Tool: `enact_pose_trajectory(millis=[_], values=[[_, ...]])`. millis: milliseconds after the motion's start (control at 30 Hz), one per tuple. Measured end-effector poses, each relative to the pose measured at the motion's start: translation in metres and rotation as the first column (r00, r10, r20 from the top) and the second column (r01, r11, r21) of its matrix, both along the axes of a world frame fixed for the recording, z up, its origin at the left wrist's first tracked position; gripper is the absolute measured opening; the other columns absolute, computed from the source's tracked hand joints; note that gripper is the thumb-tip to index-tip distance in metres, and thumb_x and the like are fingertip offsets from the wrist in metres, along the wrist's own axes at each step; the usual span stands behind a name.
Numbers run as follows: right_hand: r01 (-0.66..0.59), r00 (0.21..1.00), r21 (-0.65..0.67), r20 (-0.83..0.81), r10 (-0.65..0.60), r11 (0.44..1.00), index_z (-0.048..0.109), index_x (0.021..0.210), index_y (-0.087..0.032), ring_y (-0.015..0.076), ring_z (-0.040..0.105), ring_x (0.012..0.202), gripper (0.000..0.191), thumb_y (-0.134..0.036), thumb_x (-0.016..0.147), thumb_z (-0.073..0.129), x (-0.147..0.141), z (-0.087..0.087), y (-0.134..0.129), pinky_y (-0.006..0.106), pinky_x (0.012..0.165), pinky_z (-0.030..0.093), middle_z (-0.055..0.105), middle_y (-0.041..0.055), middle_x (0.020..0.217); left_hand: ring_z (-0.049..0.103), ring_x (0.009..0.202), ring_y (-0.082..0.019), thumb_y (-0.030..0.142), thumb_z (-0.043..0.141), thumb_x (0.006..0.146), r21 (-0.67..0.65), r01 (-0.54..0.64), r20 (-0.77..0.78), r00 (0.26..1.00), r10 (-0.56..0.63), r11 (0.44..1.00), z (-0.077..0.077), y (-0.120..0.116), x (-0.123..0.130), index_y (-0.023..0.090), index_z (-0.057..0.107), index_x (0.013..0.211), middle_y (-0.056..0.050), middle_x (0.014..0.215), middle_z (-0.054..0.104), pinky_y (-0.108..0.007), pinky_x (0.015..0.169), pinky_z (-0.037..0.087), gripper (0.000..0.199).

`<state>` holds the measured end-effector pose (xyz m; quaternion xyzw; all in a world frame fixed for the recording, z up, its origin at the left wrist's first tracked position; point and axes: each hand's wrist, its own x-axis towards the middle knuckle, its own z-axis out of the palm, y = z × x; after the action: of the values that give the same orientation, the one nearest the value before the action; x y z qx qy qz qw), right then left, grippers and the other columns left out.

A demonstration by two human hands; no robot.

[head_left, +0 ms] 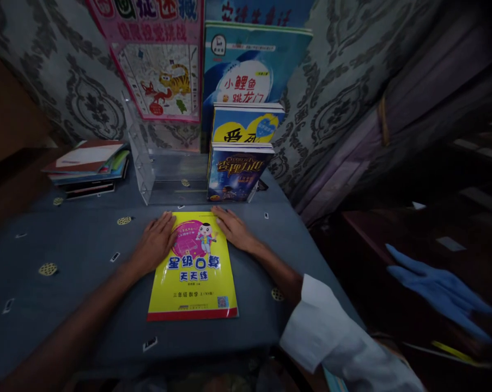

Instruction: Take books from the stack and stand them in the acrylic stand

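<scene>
A yellow workbook with a red bottom band and a cartoon child on its cover lies flat on the cloth-covered table. My left hand rests at its upper left edge, fingers stretched out and reaching the corner. On the other side, my right hand lies against the upper right edge with its fingers extended. Neither hand lifts the book. Just behind it stands a clear acrylic book rack, with a dark blue book in the front tier at right.
Behind the dark blue book rise a yellow-and-blue book and a teal book. A pink book stands at the rack's back left. Left of the rack sits a stack of books. A blue glove lies off to the right.
</scene>
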<state>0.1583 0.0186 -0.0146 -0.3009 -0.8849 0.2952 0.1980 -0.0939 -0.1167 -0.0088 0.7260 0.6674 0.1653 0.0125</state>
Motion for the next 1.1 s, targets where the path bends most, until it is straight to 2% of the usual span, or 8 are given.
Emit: enact_pose_trajectory(millis=[167,300,500,633,833,967,1100], values=[[-0.015,0.991,-0.092,-0.132,0.003,0.996,0.045,0.150,-0.025,0.0252,0.048,0.140,0.055,-0.051,0.103,0.031,0.004,-0.001,0.012,0.051,0.119,0.036,0.053,0.0072,0.150,0.028,0.151,-0.032,0.055,0.025,0.104,-0.054,0.048,-0.051,0.997,-0.050,0.997,-0.002,0.004,0.000,0.011,0.039,0.152,-0.018,0.159,0.037,-0.055,0.122,0.019,0.067],[-0.034,0.983,-0.146,-0.182,0.007,0.989,0.044,0.151,-0.024,0.0243,0.049,0.139,0.058,-0.054,0.103,0.030,0.004,0.005,0.012,0.048,0.118,0.037,0.052,0.0078,0.151,0.020,0.153,-0.030,0.060,0.022,0.103,-0.148,0.144,-0.083,0.984,-0.157,0.979,0.000,0.018,0.010,0.009,0.025,0.158,-0.018,0.164,0.026,-0.051,0.123,0.016,0.075],[-0.048,0.982,-0.176,-0.188,0.014,0.983,0.044,0.151,-0.024,0.0241,0.047,0.140,0.057,-0.053,0.103,0.032,0.003,0.009,0.012,0.047,0.120,0.035,0.050,0.0068,0.153,0.013,0.155,-0.027,0.063,0.024,0.102,-0.242,0.340,-0.069,0.928,-0.365,0.909,0.013,0.043,0.036,0.013,0.020,0.160,-0.014,0.167,0.019,-0.046,0.125,0.008,0.077],[-0.056,0.983,-0.163,-0.184,0.025,0.985,0.043,0.151,-0.023,0.0240,0.046,0.142,0.058,-0.054,0.103,0.030,0.001,0.010,0.013,0.047,0.119,0.035,0.048,0.0073,0.155,0.013,0.155,-0.026,0.061,0.028,0.102,-0.268,0.456,-0.006,0.880,-0.475,0.849,0.023,0.045,0.055,0.018,0.022,0.160,-0.010,0.167,0.017,-0.048,0.125,0.003,0.072],[-0.065,0.993,-0.094,-0.104,0.056,0.993,0.043,0.151,-0.019,0.0230,0.042,0.144,0.058,-0.050,0.105,0.028,0.001,0.008,0.014,0.047,0.121,0.030,0.046,0.0087,0.156,0.016,0.155,-0.025,0.060,0.030,0.102,-0.253,0.600,0.030,0.789,-0.614,0.759,0.032,0.024,0.078,0.018,0.028,0.158,-0.011,0.166,0.021,-0.047,0.125,0.002,0.070],[-0.069,0.997,-0.030,0.013,0.070,0.997,0.043,0.150,-0.019,0.0221,0.038,0.147,0.056,-0.048,0.105,0.027,-0.001,0.004,0.013,0.048,0.123,0.025,0.047,0.0087,0.155,0.017,0.155,-0.024,0.059,0.029,0.103,-0.297,0.647,-0.028,0.729,-0.684,0.702,0.036,-0.002,0.087,0.016,0.024,0.159,-0.012,0.166,0.024,-0.045,0.125,0.003,0.070],[-0.062,0.994,0.011,0.088,0.061,0.998,0.042,0.151,-0.019,0.0231,0.031,0.151,0.057,-0.049,0.105,0.028,-0.003,0.003,0.009,0.051,0.124,0.020,0.041,0.0095,0.159,0.019,0.154,-0.022,0.059,0.030,0.103,-0.287,0.700,-0.061,0.668,-0.741,0.654,0.039,-0.032,0.096,0.023,0.021,0.160,-0.008,0.165,0.027,-0.046,0.125,0.008,0.068]])
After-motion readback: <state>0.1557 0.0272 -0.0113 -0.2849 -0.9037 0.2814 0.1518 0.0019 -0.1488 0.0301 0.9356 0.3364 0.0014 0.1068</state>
